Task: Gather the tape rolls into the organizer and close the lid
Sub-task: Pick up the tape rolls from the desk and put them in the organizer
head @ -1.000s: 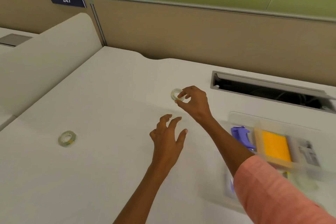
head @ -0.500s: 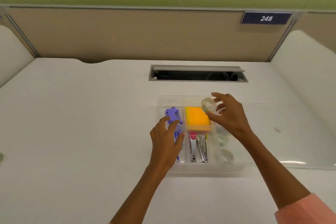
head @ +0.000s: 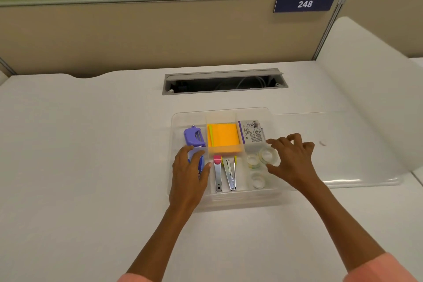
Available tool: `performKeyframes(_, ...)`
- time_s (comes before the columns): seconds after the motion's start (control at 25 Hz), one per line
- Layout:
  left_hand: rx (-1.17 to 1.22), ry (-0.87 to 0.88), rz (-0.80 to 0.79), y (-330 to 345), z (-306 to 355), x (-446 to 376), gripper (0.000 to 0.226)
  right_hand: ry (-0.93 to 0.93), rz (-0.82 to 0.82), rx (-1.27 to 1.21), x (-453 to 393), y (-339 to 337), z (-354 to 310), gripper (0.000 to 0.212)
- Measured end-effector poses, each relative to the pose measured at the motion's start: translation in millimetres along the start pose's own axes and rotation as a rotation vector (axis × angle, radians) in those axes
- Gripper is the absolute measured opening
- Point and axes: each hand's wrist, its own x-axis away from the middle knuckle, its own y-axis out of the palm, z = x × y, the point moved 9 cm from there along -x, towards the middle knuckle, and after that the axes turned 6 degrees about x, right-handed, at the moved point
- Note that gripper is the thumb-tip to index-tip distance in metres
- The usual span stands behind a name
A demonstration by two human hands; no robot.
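Observation:
The clear plastic organizer (head: 229,201) sits open at the middle of the white desk. My right hand (head: 295,160) hovers over its right front compartment, thumb and fingers curled around a clear tape roll (head: 266,155) held low over that compartment. Two more clear tape rolls (head: 252,160) (head: 257,179) lie in the same compartment. My left hand (head: 190,174) rests flat on the organizer's left side, over a blue item. The transparent lid (head: 357,167) lies flat on the desk to the right of the organizer, under my right wrist.
The organizer also holds a purple tool (head: 193,136), orange sticky notes (head: 223,137), a small printed box (head: 251,131) and two metal clips (head: 218,174). A cable slot (head: 225,81) opens behind it. A beige partition with a "248" sign (head: 304,4) closes the back.
The view swung right from the desk's left part to the organizer. My right hand carried the tape roll there and lowered it into the right compartment. My left hand settled on the organizer's left side.

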Motion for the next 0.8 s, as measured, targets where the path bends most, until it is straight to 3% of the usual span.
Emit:
performKeyframes(0.28,-0.016,-0.020,0.008,0.7,-4.3,0.1,0.044,0.005,0.041,-0.027,0.5,2.2,-1.0,0.057)
performKeyframes(0.44,-0.015,-0.016,0.016,1.1,-3.8,0.3,0.045,0.022,0.066,-0.009,4.5,2.2,0.5,0.043)
performKeyframes(0.8,-0.025,0.000,0.006,1.8,-3.1,1.1,0.043,0.006,-0.009,0.132,4.3,7.7,-5.3,0.034)
